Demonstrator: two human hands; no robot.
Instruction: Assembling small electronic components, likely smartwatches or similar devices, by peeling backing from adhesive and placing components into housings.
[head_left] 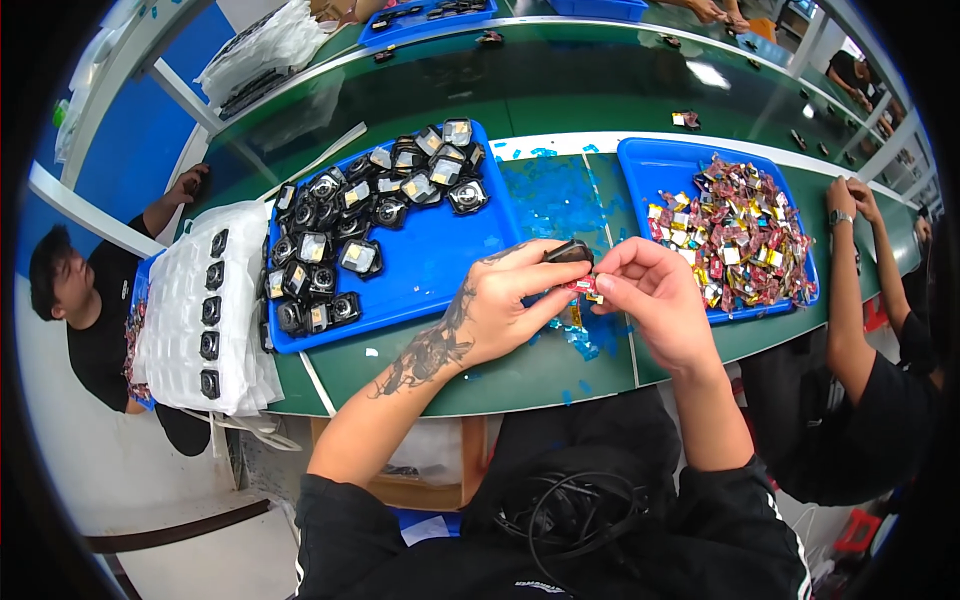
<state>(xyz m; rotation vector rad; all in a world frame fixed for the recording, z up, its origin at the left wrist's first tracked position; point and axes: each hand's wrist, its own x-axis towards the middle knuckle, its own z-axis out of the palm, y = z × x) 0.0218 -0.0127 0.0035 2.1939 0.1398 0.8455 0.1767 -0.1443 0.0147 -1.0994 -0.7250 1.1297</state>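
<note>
My left hand (508, 300) is closed around a small black casing (568, 252), whose end shows above the fingers. At my left fingertips is a small red-and-white circuit piece (583, 286). The thumb and forefinger of my right hand (655, 295) are pinched at its right end, so the two hands nearly meet. Beside the left hand lies a blue tray (440, 262) with many black round-faced camera-like units (360, 257). Right of the right hand, another blue tray (632, 152) bears a heap of small red, yellow and white circuit pieces (740, 240).
Blue film scraps (560, 200) litter the green bench (545, 380) between the trays. White moulded trays (190, 300) with black units are stacked at the left. A dark green conveyor belt (580, 85) runs behind. Co-workers (85, 285) sit on both sides. Black cable (575, 510) is coiled at my lap.
</note>
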